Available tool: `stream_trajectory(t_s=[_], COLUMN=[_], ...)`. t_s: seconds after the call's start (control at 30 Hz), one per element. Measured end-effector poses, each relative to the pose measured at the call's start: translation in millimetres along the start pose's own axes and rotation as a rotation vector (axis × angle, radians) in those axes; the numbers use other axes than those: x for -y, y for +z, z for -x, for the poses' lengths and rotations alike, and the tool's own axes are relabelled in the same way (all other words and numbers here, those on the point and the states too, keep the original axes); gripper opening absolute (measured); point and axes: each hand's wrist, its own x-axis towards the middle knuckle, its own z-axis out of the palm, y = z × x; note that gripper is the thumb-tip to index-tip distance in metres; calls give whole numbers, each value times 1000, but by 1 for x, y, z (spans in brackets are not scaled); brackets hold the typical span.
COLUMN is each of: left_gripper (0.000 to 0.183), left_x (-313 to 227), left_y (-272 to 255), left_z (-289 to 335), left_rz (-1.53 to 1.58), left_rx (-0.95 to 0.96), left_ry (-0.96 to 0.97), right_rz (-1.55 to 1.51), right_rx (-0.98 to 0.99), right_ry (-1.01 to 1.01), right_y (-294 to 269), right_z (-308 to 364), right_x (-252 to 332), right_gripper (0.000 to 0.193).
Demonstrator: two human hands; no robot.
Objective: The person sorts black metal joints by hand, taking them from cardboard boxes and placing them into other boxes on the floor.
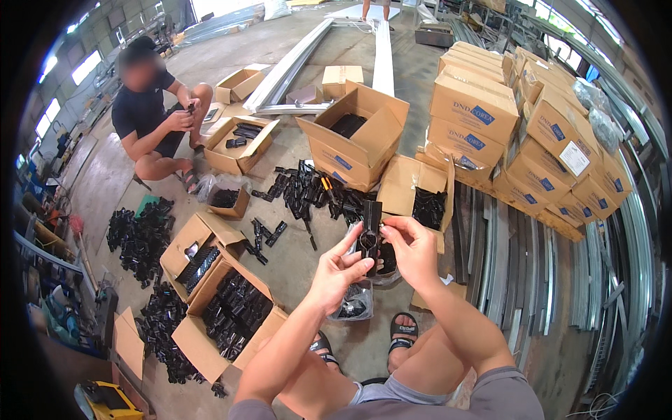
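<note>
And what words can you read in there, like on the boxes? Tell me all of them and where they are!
I won't copy out the words, but here's where they are:
Stacked boxes: clear letters and a blue diamond shape.
Open box in the middle: small print and a blue shape, too small to read.
White label on a stacked box: too small.
Black sandals: pale letters, too blurry.

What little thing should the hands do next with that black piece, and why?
Maybe the right hand should press gently at the right side of the black piece, because its grip is right there while the left hand holds the piece up. Anything small in that right grip is too tiny to tell.
</note>
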Motion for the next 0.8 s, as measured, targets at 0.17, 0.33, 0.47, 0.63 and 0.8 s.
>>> stream_trajectory(t_s=[0.17,0.33,0.47,0.63,0.8], left_gripper=[74,74,75,74,73], left_x=[3,-3,-1,-2,-4], left_y=[3,4,1,2,6], left_z=[-2,3,-1,1,1], left_rz=[25,7,-8,-28,-55], left_rx=[37,52,31,33,24], left_ry=[36,14,11,3,2], right_rz=[198,362,250,410,265], right_rx=[13,85,91,139,155], right_ry=[-84,-176,-151,-306,-121], right_y=[-1,-4,-3,-10,-9], right_z=[2,-2,4,-2,-1], right_x=[8,-4,21,-1,16], right_gripper=[19,25,23,20,21])
